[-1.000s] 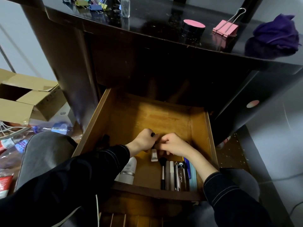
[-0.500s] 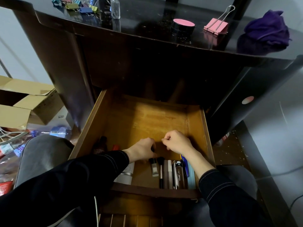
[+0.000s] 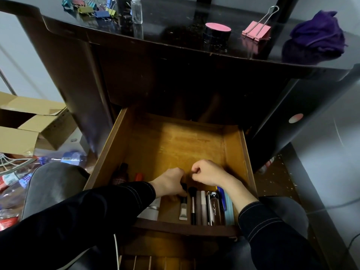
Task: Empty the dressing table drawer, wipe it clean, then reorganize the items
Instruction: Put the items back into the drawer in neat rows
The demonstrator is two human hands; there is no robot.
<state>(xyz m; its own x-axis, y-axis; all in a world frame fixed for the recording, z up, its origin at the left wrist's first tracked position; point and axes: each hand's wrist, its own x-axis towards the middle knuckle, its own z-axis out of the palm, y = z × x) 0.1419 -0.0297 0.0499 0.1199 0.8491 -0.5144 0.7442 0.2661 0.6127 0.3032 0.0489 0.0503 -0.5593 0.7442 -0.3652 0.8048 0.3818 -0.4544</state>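
Low against the left wall of the drawer [image 3: 115,151] lies a white bottle [image 3: 152,209]. Beside it the left hand [image 3: 170,184] curls over the black cap of a small silver tube [image 3: 183,212], seemingly pinching it, though shadow hides the fingertips. A second ago that tube lay further back. Now it sits alongside the makeup brush [image 3: 192,203] in the front row, so reorganizing is under way. The right hand [image 3: 209,173] has drawn apart, loosely clenched on nothing visible, just behind the row.
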